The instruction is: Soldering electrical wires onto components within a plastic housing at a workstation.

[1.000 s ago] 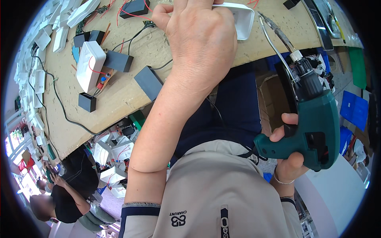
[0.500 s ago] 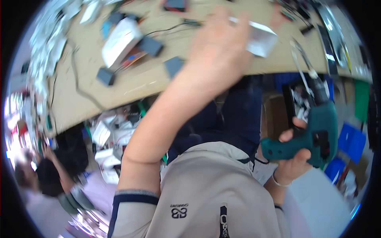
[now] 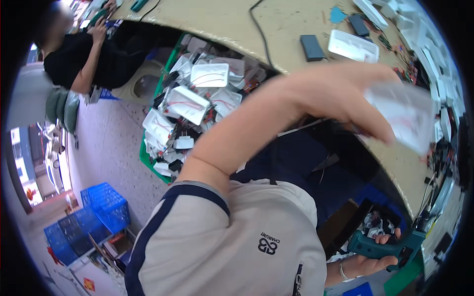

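Observation:
My left arm reaches across in front of me, and my left hand point(image 3: 345, 93) grips a white, shallow plastic case point(image 3: 407, 118). Both are smeared by motion; the case is above the right part of the table edge. Low at the right, my right hand point(image 3: 373, 264) is closed round the handle of a green power drill point(image 3: 373, 245). The drill points up and to the right, its tip close to the table edge. Beyond my left forearm, another open white case point(image 3: 353, 47) lies on the table beside a dark grey block point(image 3: 312, 48).
A green crate point(image 3: 163, 84) heaped with white cases and wires stands below the table edge point(image 3: 222, 37). Blue crates point(image 3: 103, 207) sit on the floor at the left. A co-worker in black point(image 3: 74, 61) sits at the far left. White parts and wires line the table's right side.
My view has swung to the left, bringing the full green crate and floor into sight. My left hand has moved with the white case. The drill stays in my right hand.

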A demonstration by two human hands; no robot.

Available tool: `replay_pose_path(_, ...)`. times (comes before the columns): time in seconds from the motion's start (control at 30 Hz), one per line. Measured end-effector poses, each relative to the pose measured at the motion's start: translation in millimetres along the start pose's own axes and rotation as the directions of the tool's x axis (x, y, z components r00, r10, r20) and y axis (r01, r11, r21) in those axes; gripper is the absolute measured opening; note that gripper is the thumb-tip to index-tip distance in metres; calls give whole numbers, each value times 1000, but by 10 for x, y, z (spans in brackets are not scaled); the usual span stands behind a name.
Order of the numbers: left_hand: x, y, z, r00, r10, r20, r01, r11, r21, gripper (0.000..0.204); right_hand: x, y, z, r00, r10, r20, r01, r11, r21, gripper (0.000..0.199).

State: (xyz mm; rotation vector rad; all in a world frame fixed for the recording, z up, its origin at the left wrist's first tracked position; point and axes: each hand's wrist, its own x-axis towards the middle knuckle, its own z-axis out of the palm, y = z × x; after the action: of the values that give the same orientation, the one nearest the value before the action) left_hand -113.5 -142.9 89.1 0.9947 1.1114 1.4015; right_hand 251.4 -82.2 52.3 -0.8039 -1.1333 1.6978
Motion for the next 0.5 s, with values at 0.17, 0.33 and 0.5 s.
replay_pose_path(0.17,-1097,154,-717,902,179,-392,-162,984,77,71,182,47,-96,998,-64,-6,64,998,-6,84)
replay_pose_path(0.33,-2275,466,-853,739,119,-663,122,944,306,72,327,99,-42,998,-24,64,24,1000,-7,87)
replay_pose_path(0.5,-2750,1,-759,636,-45,-771,735,342,586,58,441,200,-80,999,-26,25,27,1000,-14,89)
